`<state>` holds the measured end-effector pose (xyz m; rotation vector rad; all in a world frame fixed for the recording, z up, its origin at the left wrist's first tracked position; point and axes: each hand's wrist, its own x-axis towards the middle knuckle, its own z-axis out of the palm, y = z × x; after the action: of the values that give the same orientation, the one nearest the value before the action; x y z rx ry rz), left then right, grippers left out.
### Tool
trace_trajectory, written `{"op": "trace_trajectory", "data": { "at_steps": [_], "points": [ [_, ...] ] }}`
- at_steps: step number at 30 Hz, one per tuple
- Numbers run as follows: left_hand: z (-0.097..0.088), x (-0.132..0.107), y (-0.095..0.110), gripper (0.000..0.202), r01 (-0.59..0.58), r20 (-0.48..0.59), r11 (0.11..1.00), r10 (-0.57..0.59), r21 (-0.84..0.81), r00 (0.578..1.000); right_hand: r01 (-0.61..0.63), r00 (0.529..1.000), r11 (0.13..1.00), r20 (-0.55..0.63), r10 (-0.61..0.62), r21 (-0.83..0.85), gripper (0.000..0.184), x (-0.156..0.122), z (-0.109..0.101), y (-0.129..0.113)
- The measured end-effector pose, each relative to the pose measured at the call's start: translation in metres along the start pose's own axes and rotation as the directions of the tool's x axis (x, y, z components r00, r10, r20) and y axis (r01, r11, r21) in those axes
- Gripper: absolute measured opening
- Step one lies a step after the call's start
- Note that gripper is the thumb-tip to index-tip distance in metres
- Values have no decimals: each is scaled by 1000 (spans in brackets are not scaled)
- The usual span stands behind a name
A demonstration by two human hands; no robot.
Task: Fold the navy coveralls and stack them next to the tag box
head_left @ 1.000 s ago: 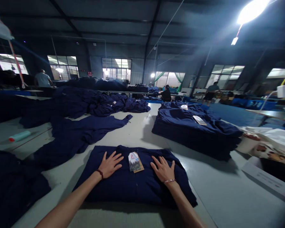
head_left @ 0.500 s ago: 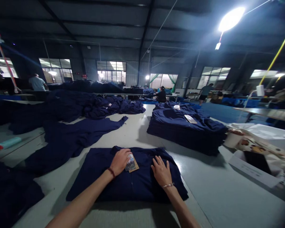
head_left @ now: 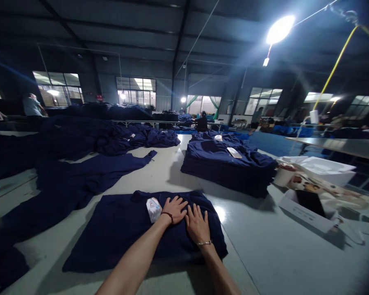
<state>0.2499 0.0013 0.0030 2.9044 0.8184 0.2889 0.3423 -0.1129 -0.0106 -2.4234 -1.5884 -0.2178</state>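
Note:
A folded navy garment point(head_left: 117, 233) lies flat on the table in front of me. My left hand point(head_left: 174, 209) rests palm down on it, fingers stretched out. Close beside it on the right, my right hand point(head_left: 198, 225) also lies flat on the cloth with its fingers spread. A white paper hang tag point(head_left: 154, 209) sits on the garment just left of my left hand, held by neither hand. Behind, to the right, stands a stack of folded navy garments point(head_left: 224, 168) with a tag point(head_left: 234, 152) on top.
Loose navy garments point(head_left: 89, 180) spread over the left of the pale table point(head_left: 295, 262). At the right are a white box point(head_left: 307, 211) with a dark flat object in it, a paper cup point(head_left: 284, 174) and a white foam tray point(head_left: 326, 168). People work farther back.
My left hand has moved right, off the tag, to beside my right hand. The tag now shows a white face instead of the picture and brown card. The view has turned slightly right.

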Motion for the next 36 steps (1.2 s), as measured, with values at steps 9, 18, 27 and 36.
{"op": "trace_trajectory", "data": {
  "at_steps": [9,18,27,36],
  "points": [
    [-24,35,11,32,-55,-196,997,64,54,978,-154,987,986,-65,150,-65,37,24,-36,12],
    [-30,65,-5,20,149,-150,988,-143,30,978,-264,964,962,-40,261,-71,28,24,-34,24],
    [-29,68,-13,32,95,-183,989,-115,-114,976,-262,961,965,-95,260,-6,32,26,-28,21],
    [-44,55,-9,27,-80,-310,981,21,-179,950,-278,952,955,-102,289,103,32,38,-26,16]
  ]
}}
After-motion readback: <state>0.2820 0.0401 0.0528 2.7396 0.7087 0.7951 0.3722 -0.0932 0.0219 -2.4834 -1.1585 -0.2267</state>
